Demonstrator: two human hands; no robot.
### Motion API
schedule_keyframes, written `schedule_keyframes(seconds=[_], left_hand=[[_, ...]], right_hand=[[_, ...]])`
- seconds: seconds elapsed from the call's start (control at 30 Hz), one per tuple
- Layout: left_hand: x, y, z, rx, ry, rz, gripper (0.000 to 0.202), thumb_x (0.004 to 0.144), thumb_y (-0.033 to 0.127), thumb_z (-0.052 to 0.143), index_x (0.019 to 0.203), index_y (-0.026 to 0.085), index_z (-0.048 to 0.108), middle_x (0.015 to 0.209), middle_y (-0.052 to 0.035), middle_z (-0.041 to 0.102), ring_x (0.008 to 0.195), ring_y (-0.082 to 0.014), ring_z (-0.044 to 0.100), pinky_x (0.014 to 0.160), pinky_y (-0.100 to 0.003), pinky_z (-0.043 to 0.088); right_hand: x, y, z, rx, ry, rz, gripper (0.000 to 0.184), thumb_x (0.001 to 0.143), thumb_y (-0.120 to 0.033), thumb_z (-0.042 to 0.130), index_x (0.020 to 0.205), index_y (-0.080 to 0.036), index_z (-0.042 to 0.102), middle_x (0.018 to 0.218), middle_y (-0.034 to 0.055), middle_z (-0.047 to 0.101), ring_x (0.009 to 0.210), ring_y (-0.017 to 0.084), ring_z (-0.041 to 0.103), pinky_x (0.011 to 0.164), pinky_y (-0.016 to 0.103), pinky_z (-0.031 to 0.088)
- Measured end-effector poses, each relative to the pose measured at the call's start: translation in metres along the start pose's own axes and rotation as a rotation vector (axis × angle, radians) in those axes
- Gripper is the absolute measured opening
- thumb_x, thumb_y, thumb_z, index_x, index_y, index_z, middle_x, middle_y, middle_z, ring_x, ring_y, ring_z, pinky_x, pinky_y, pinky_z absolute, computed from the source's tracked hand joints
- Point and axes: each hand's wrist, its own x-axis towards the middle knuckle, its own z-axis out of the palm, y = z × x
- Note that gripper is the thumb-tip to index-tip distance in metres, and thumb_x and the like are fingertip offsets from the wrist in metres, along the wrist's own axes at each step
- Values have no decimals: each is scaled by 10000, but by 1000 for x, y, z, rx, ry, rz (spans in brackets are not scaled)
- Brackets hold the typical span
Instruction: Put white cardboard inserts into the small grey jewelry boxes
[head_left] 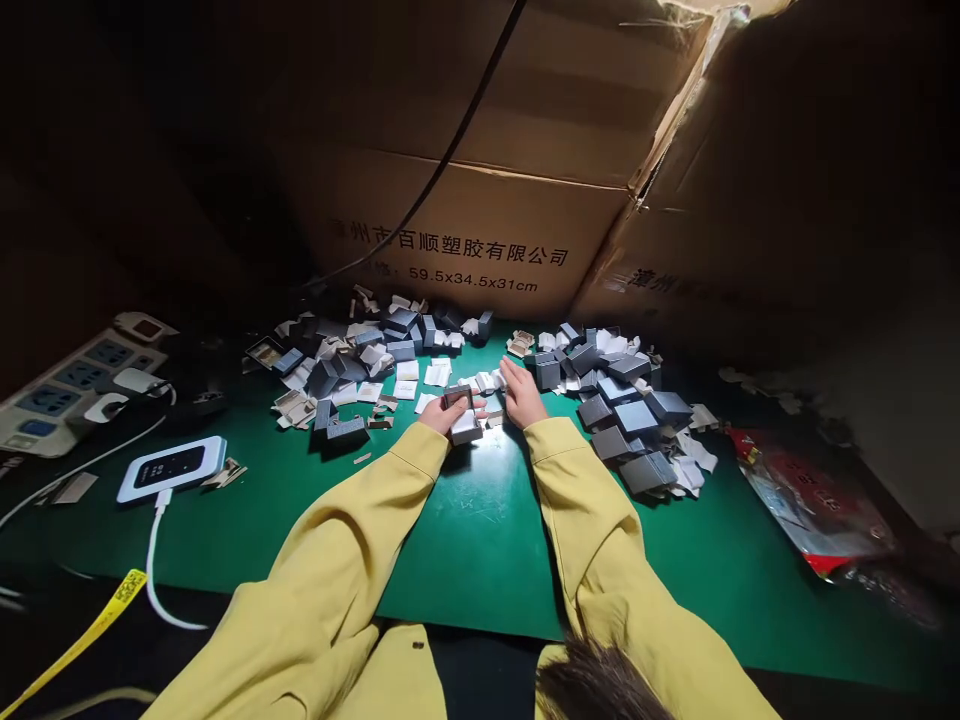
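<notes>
My left hand (pixel 444 413) is closed round a small dark grey box (pixel 466 428) with a pale inside, its thumb lying over the box. Just to the right, my right hand (pixel 523 394) has its fingers stretched out beside small folded white papers (pixel 489 382). Whether those fingers touch the papers I cannot tell. Several white paper slips (pixel 406 380) lie on the green table left of the hands.
Heaps of dark grey boxes (pixel 636 418) and white paper lie on both sides. A cardboard carton (pixel 480 220) stands behind. At left are a power strip (pixel 82 375) and a cabled white device (pixel 171 468); at right, a red and clear plastic bag (pixel 814 500).
</notes>
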Motion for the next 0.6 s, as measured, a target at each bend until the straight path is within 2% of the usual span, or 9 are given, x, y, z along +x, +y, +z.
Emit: schedule_keyframes(seconds=[0.07, 0.17, 0.3, 0.37, 0.5, 0.6], left_hand=[[3, -5, -2, 117, -46, 49, 564, 569, 420, 841, 1001, 107, 659, 945, -136, 716, 797, -264, 699, 795, -454, 554], [6, -12, -3, 233, -79, 88, 602, 471, 444, 873, 931, 103, 685, 935, -131, 725, 779, -274, 704, 865, -465, 519], [6, -12, -7, 190, -93, 79, 703, 569, 521, 807, 1127, 125, 645, 1013, -142, 716, 874, -308, 696, 829, -462, 540], [7, -8, -10, 177, -67, 115, 696, 619, 530, 776, 1163, 120, 637, 1057, -147, 705, 994, -325, 662, 880, -459, 527], [7, -3, -12, 186, -2, 193, 598, 594, 485, 808, 1054, 118, 701, 1183, -144, 656, 1211, -340, 527, 1015, -435, 453], [4, -6, -8, 151, -75, 130, 537, 563, 448, 830, 973, 117, 726, 1235, -140, 625, 1143, -340, 572, 971, -457, 487]], right_hand=[[5, 0, 5, -41, -120, 4, 591, 747, -30, 423, 1314, -161, 524, 1398, 105, 495, 1282, 252, 429, 1004, 466, 419], [8, -1, 9, -47, -199, 9, 524, 768, -48, 471, 1264, -186, 573, 1342, 90, 556, 1217, 257, 493, 994, 478, 420], [6, -3, 0, 45, -77, 12, 501, 767, -85, 534, 1256, -179, 586, 1244, 88, 624, 1133, 239, 545, 979, 413, 449], [2, -6, -9, 83, 5, 8, 500, 779, -119, 562, 1270, -210, 578, 1218, 73, 635, 1124, 226, 541, 981, 395, 449], [-16, -18, -24, 72, 62, 10, 481, 778, -191, 649, 1254, -241, 596, 1189, 67, 653, 1056, 239, 527, 935, 413, 454], [-34, -27, -29, 84, 43, -5, 498, 777, -224, 674, 1267, -237, 586, 1173, 73, 661, 994, 230, 541, 891, 406, 467]])
